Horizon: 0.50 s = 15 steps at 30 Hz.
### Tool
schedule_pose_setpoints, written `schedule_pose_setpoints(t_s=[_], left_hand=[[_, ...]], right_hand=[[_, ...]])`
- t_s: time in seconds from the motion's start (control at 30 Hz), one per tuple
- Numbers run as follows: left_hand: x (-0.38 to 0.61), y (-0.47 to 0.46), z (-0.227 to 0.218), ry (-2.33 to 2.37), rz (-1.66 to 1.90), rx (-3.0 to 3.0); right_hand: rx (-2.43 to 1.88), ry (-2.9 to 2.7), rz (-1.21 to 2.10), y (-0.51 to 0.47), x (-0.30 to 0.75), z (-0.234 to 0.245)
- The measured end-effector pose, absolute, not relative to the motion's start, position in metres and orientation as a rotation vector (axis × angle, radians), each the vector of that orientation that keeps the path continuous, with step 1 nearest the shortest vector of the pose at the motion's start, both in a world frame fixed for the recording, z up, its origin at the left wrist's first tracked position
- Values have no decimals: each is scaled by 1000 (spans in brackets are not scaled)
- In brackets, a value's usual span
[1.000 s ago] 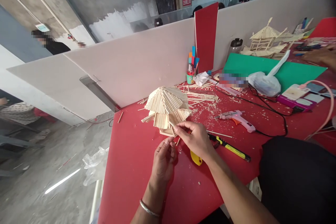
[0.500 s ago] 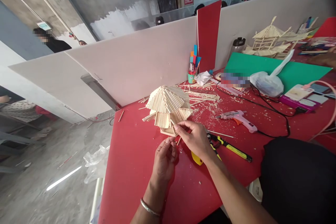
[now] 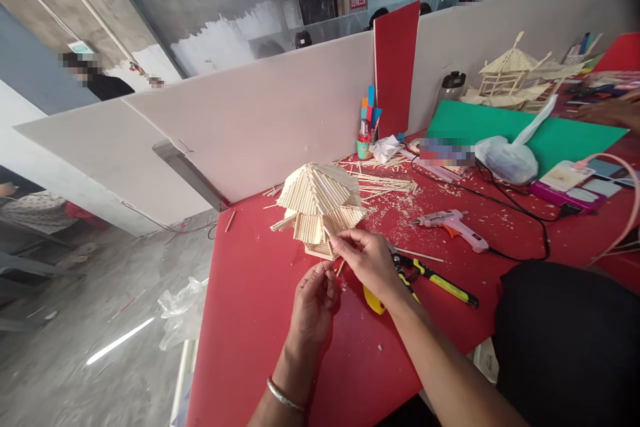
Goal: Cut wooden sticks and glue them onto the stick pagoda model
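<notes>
A small pagoda model [image 3: 319, 203] built of pale wooden sticks stands on the red table [image 3: 260, 320]. My right hand [image 3: 369, 260] pinches a thin wooden stick at the model's lower roof edge, fingers closed. My left hand [image 3: 313, 303] is just below it, fingers curled together near the stick's lower end; what it grips is too small to make out. A silver bracelet sits on my left wrist.
A yellow-and-black cutter [image 3: 430, 278] and a yellow tool [image 3: 373, 300] lie right of my hands. A pink glue gun [image 3: 453, 223] with a black cord, loose sticks [image 3: 385, 183], a pen cup [image 3: 365, 143], a plastic bag [image 3: 505, 157], a green sheet [image 3: 570, 133] and another stick model [image 3: 510, 77] are farther back. White partitions [image 3: 260, 113] fence the table.
Hardly anything has moved. Both hands stay at the model's lower roof edge, with only slight finger shifts.
</notes>
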<state>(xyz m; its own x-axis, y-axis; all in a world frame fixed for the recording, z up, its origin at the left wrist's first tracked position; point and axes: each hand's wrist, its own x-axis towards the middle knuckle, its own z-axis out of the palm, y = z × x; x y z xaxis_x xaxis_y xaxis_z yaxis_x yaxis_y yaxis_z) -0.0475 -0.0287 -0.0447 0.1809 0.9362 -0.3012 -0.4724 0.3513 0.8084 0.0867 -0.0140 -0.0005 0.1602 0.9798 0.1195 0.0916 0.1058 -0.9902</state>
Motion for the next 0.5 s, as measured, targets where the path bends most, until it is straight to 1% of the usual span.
schedule_pose_setpoints(t_s=[0.17, 0.5], left_hand=[[-47, -29, -44, 883, 1108, 614], [-46, -29, -43, 870, 1101, 607]], right_hand=[[-1149, -1097, 1104, -9, 86, -10], [-1114, -1049, 1143, -7, 85, -14]])
